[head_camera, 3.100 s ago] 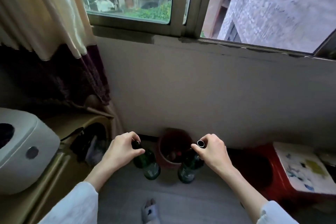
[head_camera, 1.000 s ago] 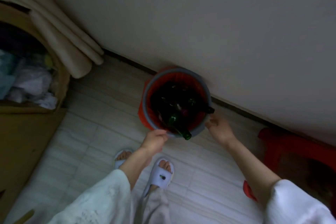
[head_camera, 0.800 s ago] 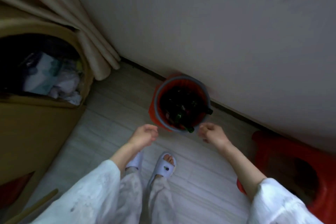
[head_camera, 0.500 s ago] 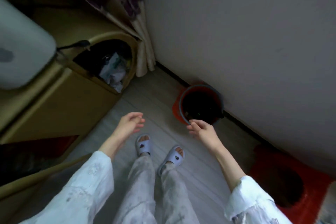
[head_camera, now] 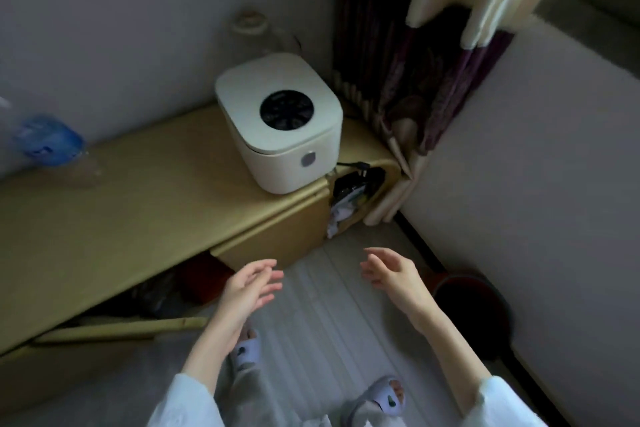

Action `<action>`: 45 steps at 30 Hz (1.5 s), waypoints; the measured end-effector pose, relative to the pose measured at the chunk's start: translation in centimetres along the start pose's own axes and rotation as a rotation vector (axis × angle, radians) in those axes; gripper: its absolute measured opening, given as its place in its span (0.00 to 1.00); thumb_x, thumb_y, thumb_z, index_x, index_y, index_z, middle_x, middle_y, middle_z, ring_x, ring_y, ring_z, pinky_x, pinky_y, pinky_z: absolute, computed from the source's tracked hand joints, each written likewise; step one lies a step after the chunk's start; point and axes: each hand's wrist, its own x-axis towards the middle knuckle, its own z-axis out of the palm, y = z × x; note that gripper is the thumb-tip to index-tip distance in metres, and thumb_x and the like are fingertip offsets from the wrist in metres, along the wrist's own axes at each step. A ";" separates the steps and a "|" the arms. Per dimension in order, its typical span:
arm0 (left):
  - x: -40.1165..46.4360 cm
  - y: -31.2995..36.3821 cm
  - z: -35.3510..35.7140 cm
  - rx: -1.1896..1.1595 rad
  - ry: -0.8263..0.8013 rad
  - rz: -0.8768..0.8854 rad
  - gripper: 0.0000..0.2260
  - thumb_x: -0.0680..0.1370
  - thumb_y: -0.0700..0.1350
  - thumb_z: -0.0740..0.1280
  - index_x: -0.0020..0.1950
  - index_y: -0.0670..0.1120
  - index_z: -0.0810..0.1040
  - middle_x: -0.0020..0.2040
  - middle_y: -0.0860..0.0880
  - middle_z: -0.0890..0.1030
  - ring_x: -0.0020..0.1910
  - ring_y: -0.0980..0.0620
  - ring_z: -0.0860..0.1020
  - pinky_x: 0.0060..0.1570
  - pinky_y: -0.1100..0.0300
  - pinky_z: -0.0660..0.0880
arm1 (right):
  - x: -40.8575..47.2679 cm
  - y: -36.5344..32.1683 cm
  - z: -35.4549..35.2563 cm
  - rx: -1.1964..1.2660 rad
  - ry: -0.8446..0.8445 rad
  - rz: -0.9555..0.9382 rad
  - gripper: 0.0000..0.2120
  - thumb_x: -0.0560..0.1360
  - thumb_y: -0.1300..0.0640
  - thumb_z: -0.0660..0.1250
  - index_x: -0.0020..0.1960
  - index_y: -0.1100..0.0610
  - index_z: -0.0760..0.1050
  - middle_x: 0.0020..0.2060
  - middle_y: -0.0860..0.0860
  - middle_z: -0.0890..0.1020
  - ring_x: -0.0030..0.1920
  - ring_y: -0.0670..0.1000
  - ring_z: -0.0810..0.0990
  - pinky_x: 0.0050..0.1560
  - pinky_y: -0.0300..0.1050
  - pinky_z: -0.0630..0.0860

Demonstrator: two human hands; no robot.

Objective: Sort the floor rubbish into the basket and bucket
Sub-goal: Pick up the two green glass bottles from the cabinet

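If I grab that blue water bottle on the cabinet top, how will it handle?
The blue water bottle looks like thin clear plastic, so it would probably flex under a squeeze. It seems to lie tilted or on its side, though blurred, so it may roll if nudged. How full it is can't be told.

No legible text, brand or number anywhere in view; blue label on the plastic bottle at the left carries pale marks, too blurred to read; round black panel on top of the white cooker shows faint markings, too small to make out; small round button on the cooker's front face is unmarked as far as can be seen; dark spots on the slippers are shapes, not letters.
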 end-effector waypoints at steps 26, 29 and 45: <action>6.8 12.7 -39.6 -0.343 0.437 0.281 0.10 0.80 0.37 0.57 0.46 0.47 0.75 0.43 0.46 0.80 0.41 0.48 0.77 0.42 0.60 0.70 | 10.8 -38.6 48.8 -0.856 -0.196 -1.019 0.26 0.77 0.55 0.63 0.73 0.56 0.61 0.70 0.56 0.66 0.69 0.57 0.64 0.68 0.48 0.62; 7.1 13.0 -40.9 -0.343 0.459 0.283 0.09 0.80 0.38 0.58 0.46 0.48 0.76 0.43 0.47 0.80 0.41 0.50 0.77 0.42 0.61 0.71 | 12.4 -39.1 50.6 -1.091 -0.270 -0.966 0.27 0.78 0.53 0.62 0.74 0.54 0.57 0.71 0.56 0.65 0.69 0.59 0.63 0.68 0.52 0.64; 6.8 13.4 -34.3 -0.168 0.299 0.287 0.10 0.80 0.39 0.57 0.46 0.50 0.76 0.43 0.48 0.80 0.41 0.51 0.78 0.43 0.62 0.72 | 8.3 -32.1 38.4 -0.768 -0.061 -0.761 0.17 0.73 0.52 0.68 0.59 0.55 0.70 0.54 0.54 0.80 0.53 0.59 0.78 0.47 0.47 0.72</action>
